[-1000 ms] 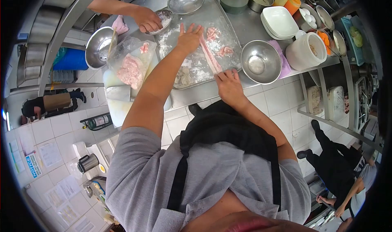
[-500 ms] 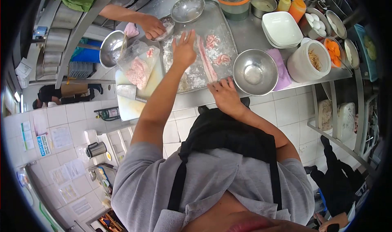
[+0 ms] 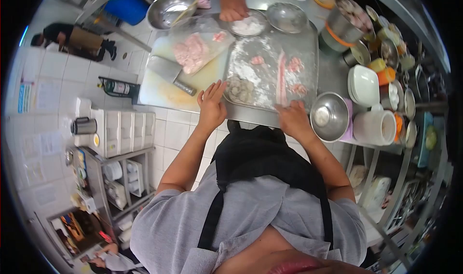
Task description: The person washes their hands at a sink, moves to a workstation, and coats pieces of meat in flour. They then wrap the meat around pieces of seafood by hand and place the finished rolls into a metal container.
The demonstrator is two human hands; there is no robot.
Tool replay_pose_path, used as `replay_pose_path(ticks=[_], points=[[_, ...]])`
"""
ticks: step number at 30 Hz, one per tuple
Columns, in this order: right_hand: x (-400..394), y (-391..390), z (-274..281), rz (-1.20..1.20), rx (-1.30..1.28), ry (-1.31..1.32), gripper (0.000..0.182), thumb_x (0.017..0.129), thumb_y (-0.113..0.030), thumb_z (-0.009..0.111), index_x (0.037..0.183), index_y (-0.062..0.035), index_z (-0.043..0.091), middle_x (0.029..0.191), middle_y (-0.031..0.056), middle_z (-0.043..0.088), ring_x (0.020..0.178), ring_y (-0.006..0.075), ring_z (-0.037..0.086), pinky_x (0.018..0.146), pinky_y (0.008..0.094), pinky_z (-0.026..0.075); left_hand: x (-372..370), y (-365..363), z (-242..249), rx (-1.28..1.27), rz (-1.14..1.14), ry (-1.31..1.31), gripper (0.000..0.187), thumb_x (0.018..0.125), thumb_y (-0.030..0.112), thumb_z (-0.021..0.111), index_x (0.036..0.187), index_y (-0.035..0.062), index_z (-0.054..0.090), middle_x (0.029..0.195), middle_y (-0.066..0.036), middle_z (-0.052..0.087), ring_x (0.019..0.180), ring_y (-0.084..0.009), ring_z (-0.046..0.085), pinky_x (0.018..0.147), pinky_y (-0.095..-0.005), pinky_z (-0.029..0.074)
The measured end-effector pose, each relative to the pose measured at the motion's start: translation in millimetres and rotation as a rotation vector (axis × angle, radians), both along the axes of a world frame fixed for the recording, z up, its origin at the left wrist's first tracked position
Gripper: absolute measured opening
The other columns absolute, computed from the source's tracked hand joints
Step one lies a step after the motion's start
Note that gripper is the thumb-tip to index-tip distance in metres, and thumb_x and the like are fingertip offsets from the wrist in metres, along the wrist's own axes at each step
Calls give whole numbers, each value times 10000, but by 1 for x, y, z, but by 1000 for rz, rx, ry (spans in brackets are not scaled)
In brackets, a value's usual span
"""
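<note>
A long, streaky pink-and-white meat strip (image 3: 281,79) lies on the floury metal tray (image 3: 309,57). Whether the right hand's (image 3: 294,120) fingers pinch the strip's near end, I cannot tell; left of the tray, the left hand's (image 3: 212,106) splay loose.

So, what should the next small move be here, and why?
Perhaps the right hand should start folding up the long meat strip from its near end: that hand is at this end, and the strip lies stretched out beside bunched pieces on the powder-dusted tray.
</note>
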State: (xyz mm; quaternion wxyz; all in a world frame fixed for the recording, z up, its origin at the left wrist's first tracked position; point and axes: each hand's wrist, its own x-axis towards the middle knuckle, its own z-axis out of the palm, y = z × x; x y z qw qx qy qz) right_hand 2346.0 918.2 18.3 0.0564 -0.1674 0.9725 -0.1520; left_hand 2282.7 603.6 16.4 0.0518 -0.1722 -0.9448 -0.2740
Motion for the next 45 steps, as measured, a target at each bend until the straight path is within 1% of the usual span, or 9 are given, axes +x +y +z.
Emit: replay_pose_path(ticks=[4, 7, 13, 17, 23, 28, 34, 40, 45], points=[[-43, -6, 33, 4, -42, 7, 325, 918, -242, 656, 1183, -68, 723, 927, 197, 725, 975, 420, 646, 890, 543, 481, 6, -33, 10, 95, 70, 42, 706, 773, -28, 518, 1467, 98, 551, 1505, -171, 543, 1415, -345, 463, 1187, -531, 203], [-80, -25, 54, -55, -120, -75, 371, 887, -192, 678, 1234, -63, 695, 1009, 192, 724, 1028, 410, 636, 933, 522, 478, 12, -58, 12, 174, 125, 53, 663, 790, -8, 543, 1444, 96, 574, 1482, -165, 564, 1397, -343, 475, 1181, -517, 220], [-164, -48, -8, 21, -108, 317, 526, 831, -98, 691, 1348, -70, 596, 1291, 176, 627, 1162, 402, 578, 997, 481, 473, 12, -87, 2, 266, 141, 45, 575, 819, 40, 608, 1391, 93, 608, 1381, -148, 628, 1329, -333, 534, 1156, -487, 264], [-176, -66, -3, 37, -143, 53, 504, 826, -86, 686, 1322, -72, 599, 1284, 173, 616, 1191, 398, 567, 1024, 478, 466, 14, -99, 1, 318, 145, 54, 540, 815, 47, 643, 1353, 91, 632, 1305, -139, 657, 1271, -319, 567, 1132, -470, 294], [-198, -43, -27, 124, -168, 231, 472, 812, -63, 695, 1276, -84, 606, 1203, 158, 645, 1174, 390, 581, 1002, 467, 490, 7, -102, 2, 351, 139, 45, 484, 827, 70, 663, 1310, 92, 654, 1240, -125, 676, 1185, -305, 594, 1102, -449, 325], [-216, -50, -50, 175, -126, 79, 418, 821, -70, 683, 1235, -77, 628, 1150, 146, 666, 1105, 366, 618, 962, 448, 514, -3, -81, 3, 325, 30, 32, 413, 872, 80, 680, 1283, 123, 677, 1241, -91, 698, 1175, -275, 613, 1101, -427, 336], [-178, -25, -11, -11, -406, -133, 294, 852, -96, 671, 1138, -44, 630, 1026, 187, 687, 976, 408, 648, 870, 474, 524, -10, -46, 11, 354, -104, -7, 378, 862, 100, 666, 1239, 111, 689, 1189, -124, 697, 1177, -308, 610, 1099, -466, 327], [-83, 18, 15, -95, -242, -112, 474, 851, -127, 690, 1272, -49, 485, 977, 235, 675, 967, 444, 650, 849, 514, 509, -20, 4, 10, 304, -282, -58, 341, 863, 110, 684, 1204, 114, 695, 1179, -103, 703, 1175, -299, 616, 1105, -477, 326], [-59, 21, -24, -72, -102, -20, 397, 844, -125, 697, 1186, -58, 506, 954, 210, 672, 958, 426, 647, 845, 524, 500, -32, 52, 14, 231, -445, -60, 330, 872, 121, 681, 1202, 115, 695, 1189, -98, 700, 1191, -293, 606, 1119, -483, 316]])
